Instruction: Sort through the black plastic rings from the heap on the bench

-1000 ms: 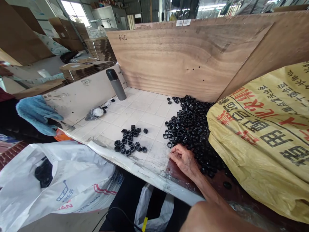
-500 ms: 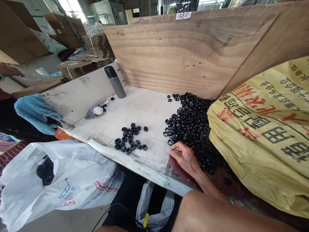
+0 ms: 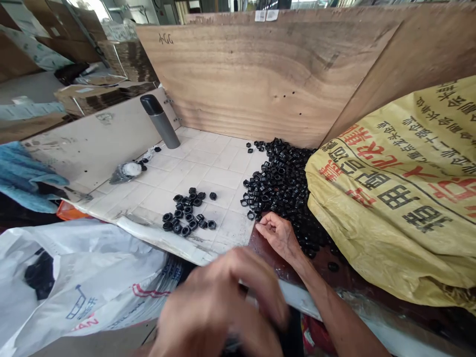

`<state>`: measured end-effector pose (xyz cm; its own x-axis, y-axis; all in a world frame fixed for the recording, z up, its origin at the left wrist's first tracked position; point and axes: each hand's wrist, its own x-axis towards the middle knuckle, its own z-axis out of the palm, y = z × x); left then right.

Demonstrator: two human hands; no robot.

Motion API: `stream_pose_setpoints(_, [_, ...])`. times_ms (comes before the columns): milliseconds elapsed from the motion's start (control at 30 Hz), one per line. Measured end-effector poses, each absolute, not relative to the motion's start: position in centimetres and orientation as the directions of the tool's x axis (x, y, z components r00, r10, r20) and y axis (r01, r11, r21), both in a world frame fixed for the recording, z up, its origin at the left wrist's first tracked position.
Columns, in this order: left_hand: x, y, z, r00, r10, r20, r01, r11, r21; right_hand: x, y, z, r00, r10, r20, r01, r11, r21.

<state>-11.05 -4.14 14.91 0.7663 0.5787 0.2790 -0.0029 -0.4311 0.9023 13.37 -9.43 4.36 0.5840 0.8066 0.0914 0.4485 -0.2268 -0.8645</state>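
Note:
My right hand [image 3: 277,232] rests at the near edge of a heap of black plastic nuts [image 3: 280,181], over a dark red-brown surface [image 3: 266,250]. Its thumb and fingers are pinched together; anything between them is hidden. Close to the camera, my left hand [image 3: 223,297] is raised in front of the table edge with bent fingers. It is smeared by motion, so its grip is unclear. A smaller group of black nuts [image 3: 189,213] lies loose on the pale tiled tabletop [image 3: 223,181], left of the heap.
A yellow printed sack [image 3: 390,198] bounds the heap on the right. Behind stands a plywood panel [image 3: 238,79]. A grey flask [image 3: 163,126] and a small clear bag [image 3: 126,172] stand far left. A white sack [image 3: 111,277] hangs below the table's front edge [image 3: 159,238].
My left hand has come into view in the lower middle, blurred. My right hand remains pinched beside the heap. The camera view has shifted, moving the scene slightly left.

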Motion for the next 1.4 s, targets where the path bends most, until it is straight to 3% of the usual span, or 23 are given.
stream_pose_setpoints(133, [-3.6,0.4,11.2,0.709,0.692,0.134,0.228,-0.405,0.886,14.3,-9.9,3.9,0.668,0.723,0.173,0.525,-0.294,-0.799])
stream_pose_setpoints(300, [0.5,2.7,3.9,0.717,0.661,0.222,0.386,-0.642,0.662,14.2,-9.6,2.5,0.575,0.754,0.319,0.694,-0.243,-0.678])
stream_pose_setpoints(467, [1.3,3.3,2.4,0.767,0.591,0.249,0.387,-0.737,0.554,13.6,-8.7,1.8,0.494,0.795,0.352,0.767,-0.209,-0.607])
stream_pose_setpoints(733, [1.1,3.4,2.2,0.774,0.554,0.306,0.262,-0.721,0.642,13.3,-8.7,2.0,0.437,0.830,0.348,0.803,-0.185,-0.566])
stream_pose_setpoints(900, [1.0,3.6,2.8,0.751,0.597,0.281,0.193,-0.606,0.772,13.4,-9.0,2.8,0.455,0.833,0.315,0.659,-0.078,-0.748])
stream_pose_setpoints(1033, [1.0,3.6,3.4,0.786,0.547,0.288,0.050,-0.521,0.852,13.5,-8.8,2.8,0.467,0.833,0.298,0.543,-0.003,-0.840])
stream_pose_setpoints(1167, [1.0,3.5,3.2,0.797,0.525,0.298,-0.051,-0.434,0.899,13.6,-8.5,2.3,0.612,0.758,0.227,0.361,-0.011,-0.933])
stream_pose_setpoints(1233, [1.1,3.6,2.9,0.794,0.542,0.276,-0.076,-0.363,0.929,13.7,-8.4,2.2,0.656,0.729,0.194,0.298,-0.014,-0.955])
stream_pose_setpoints(1400, [1.2,3.7,2.7,0.805,0.553,0.218,-0.124,-0.203,0.971,13.8,-8.6,3.2,0.592,0.757,0.276,0.344,0.072,-0.936])
